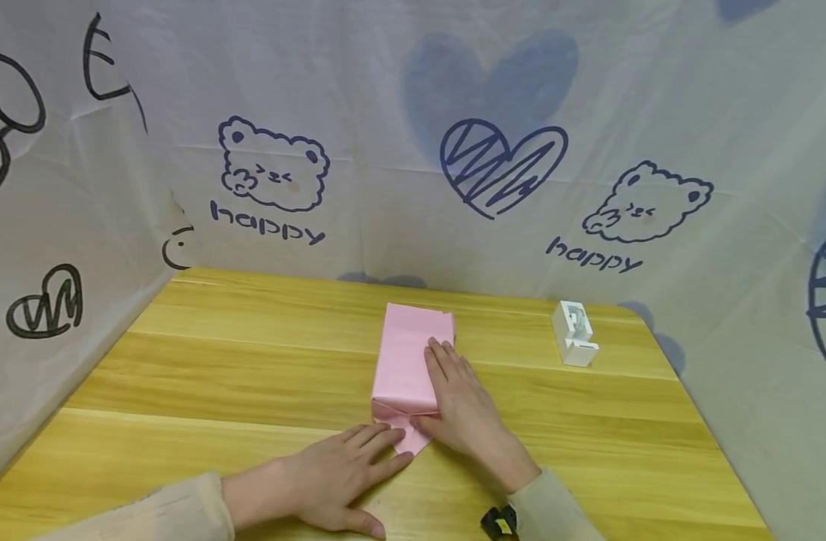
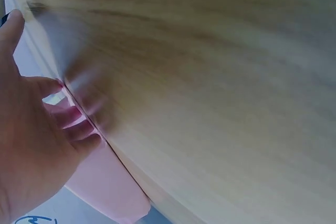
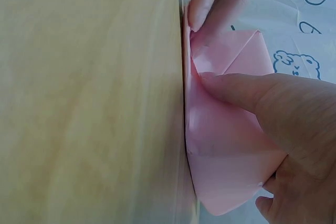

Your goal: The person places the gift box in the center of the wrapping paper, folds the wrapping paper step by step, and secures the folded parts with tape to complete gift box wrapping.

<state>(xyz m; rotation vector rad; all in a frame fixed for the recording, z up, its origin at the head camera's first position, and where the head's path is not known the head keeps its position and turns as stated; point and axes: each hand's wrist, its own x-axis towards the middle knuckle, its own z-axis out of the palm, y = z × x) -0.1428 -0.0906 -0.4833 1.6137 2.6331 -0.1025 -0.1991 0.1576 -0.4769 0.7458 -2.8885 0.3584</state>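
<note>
A box wrapped in pink paper (image 1: 409, 361) lies on the wooden table, and a pointed paper flap (image 1: 413, 442) spreads from its near end onto the tabletop. My left hand (image 1: 338, 473) reaches in from the left with its fingers extended, the fingertips resting on that flap. My right hand (image 1: 467, 409) lies along the box's right side, fingers straight over the top edge. In the right wrist view the right thumb (image 3: 236, 87) presses at the folded paper end (image 3: 231, 129). The left wrist view shows the left hand (image 2: 42, 135) palm down beside the pink paper (image 2: 107, 182).
A white tape dispenser (image 1: 575, 334) stands at the back right of the table (image 1: 250, 353). Behind and on both sides hangs a white cloth (image 1: 385, 188) with drawn hearts and bears. A small black object (image 1: 499, 521) shows by the right sleeve.
</note>
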